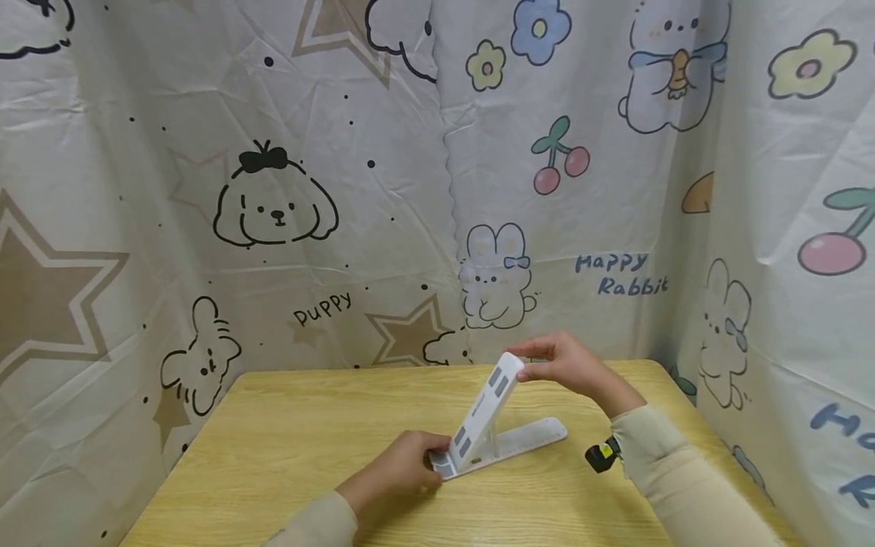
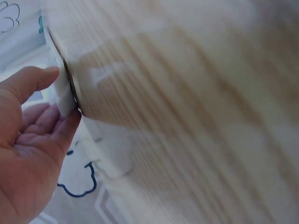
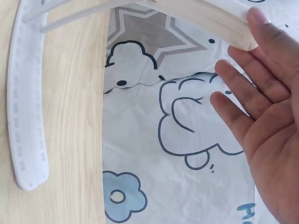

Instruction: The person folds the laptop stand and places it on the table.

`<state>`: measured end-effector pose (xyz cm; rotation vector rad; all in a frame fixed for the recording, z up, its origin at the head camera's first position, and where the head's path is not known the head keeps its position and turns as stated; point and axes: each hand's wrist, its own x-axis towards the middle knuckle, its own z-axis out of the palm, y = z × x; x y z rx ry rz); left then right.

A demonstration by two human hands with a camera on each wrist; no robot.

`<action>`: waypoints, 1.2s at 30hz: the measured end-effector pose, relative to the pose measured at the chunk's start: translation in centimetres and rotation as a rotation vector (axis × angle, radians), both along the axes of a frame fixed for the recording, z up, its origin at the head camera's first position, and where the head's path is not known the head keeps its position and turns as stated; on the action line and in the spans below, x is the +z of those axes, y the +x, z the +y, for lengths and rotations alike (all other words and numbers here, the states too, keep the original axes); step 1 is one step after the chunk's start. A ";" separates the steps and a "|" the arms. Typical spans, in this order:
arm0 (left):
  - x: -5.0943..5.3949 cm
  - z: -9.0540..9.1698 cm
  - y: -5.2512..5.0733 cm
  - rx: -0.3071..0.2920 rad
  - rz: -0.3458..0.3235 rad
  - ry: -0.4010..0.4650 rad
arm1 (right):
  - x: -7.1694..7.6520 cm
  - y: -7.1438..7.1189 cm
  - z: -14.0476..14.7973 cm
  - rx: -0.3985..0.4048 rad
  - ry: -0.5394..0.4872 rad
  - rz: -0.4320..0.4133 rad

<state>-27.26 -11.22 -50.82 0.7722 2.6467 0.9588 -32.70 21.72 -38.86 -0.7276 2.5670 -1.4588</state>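
At the near end of the white folding laptop stand (image 1: 478, 418), the left hand (image 1: 412, 462) pinches the low corner, thumb and fingers clamped on opposite sides; exactly how the fingertips lie underneath is hard to make out. A firm grip here suits the work, to hold the lower bar (image 1: 529, 438) flat on the wood-grain table (image 1: 307, 425) beneath it. Thin struts (image 3: 70, 20) brace the two bars; fingers are best kept clear of them, and twisting avoided. Farther up, the right hand (image 1: 563, 366) clamps the raised tip of the slanting upper bar (image 1: 488, 403) between thumb and forefinger, its other fingers loosely apart. A light, even hold in line with the lower bar should spare the struts. Behind hangs a cartoon-printed cloth (image 1: 410, 190).
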 end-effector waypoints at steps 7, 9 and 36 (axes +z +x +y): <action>-0.1 -0.7 -0.6 -0.057 0.035 -0.006 | -0.8 0.0 0.2 0.064 -0.071 -0.026; 0.0 -0.8 -0.6 -0.062 0.020 0.006 | -1.1 0.0 0.2 0.075 -0.094 -0.045; -0.2 -2.4 -4.4 -0.091 -0.094 0.093 | -1.8 2.2 -0.9 -0.028 -0.181 -0.001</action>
